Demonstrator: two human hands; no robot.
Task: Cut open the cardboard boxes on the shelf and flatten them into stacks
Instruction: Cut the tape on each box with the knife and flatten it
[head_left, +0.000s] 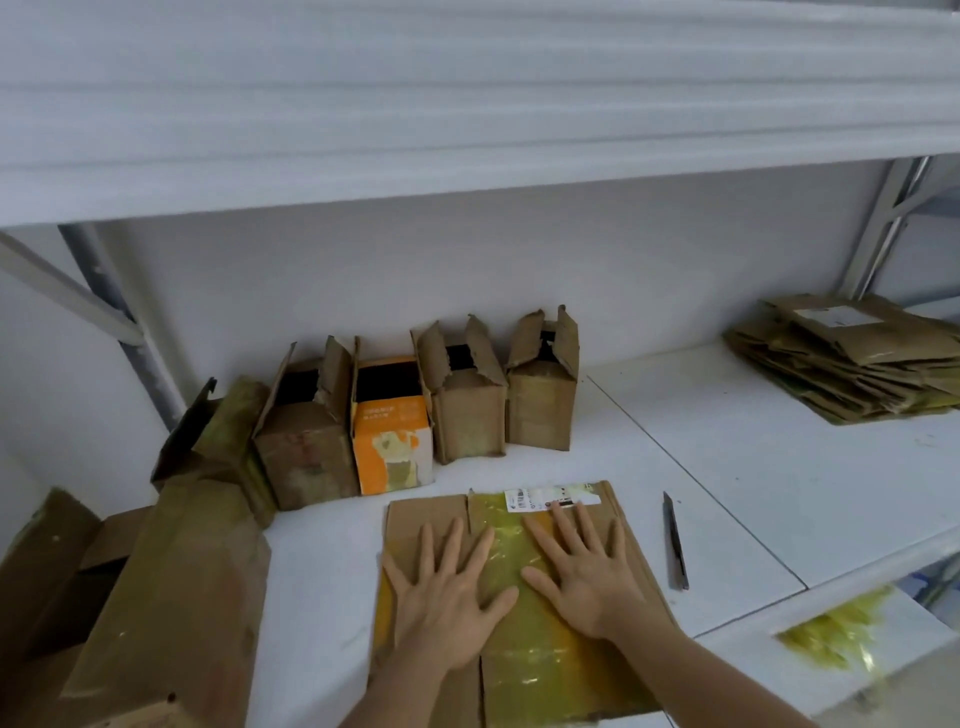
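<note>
A flattened cardboard box with yellow tape and a white label lies on the white shelf in front of me. My left hand and my right hand press flat on it side by side, fingers spread. A dark knife lies on the shelf just right of the box, apart from my hands. Behind stands a row of small open boxes: brown ones and an orange-and-white one. A stack of flattened boxes sits at the far right.
Larger brown boxes lean at the left edge, one tilted open box behind them. An upper shelf overhangs closely. Crumpled yellow tape lies on the lower level at the right, below the shelf's front edge.
</note>
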